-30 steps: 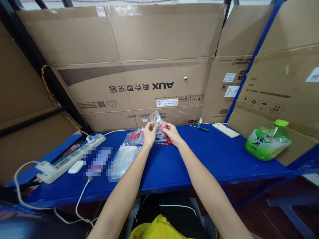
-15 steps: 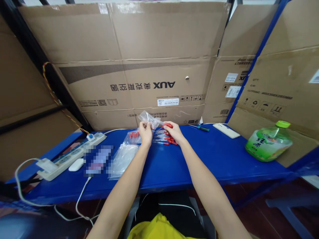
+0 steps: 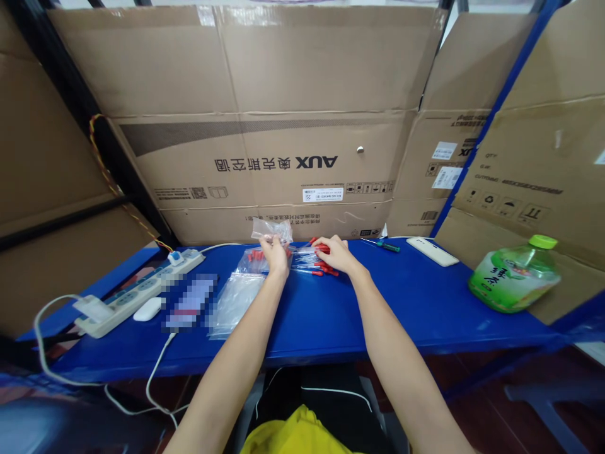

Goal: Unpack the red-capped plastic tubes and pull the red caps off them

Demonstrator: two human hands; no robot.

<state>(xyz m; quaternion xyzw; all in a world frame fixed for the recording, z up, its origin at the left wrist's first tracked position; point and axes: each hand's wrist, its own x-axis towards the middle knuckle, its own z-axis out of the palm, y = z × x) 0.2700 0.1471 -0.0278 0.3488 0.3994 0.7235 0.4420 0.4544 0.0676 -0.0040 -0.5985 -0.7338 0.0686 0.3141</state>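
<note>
My left hand (image 3: 275, 255) is closed on a clear plastic bag (image 3: 272, 228), which sticks up above the fingers in front of the cardboard. My right hand (image 3: 338, 253) rests over a pile of droppers (image 3: 306, 263), thin pale stems with red ends. Its fingers are bent and closed around red ends at the top of the pile; how many they grip is hidden. Just left of the left hand, a clear bag with red-ended pieces (image 3: 253, 255) lies on the blue table (image 3: 321, 321). Nearer to me is a stack of flat zip bags (image 3: 236, 302).
A power strip (image 3: 142, 293), a white case (image 3: 148, 309) and a blurred phone (image 3: 191, 302) with its cable lie left. To the right are a green screwdriver (image 3: 382, 244), a white phone (image 3: 432, 251) and a green drink bottle (image 3: 515, 274). Cardboard (image 3: 278, 75) walls the back.
My right hand has moved from the bag's mouth down onto the dropper pile, slightly right. My left hand still holds the bag, now lower and tipped left. The view has shifted slightly.
</note>
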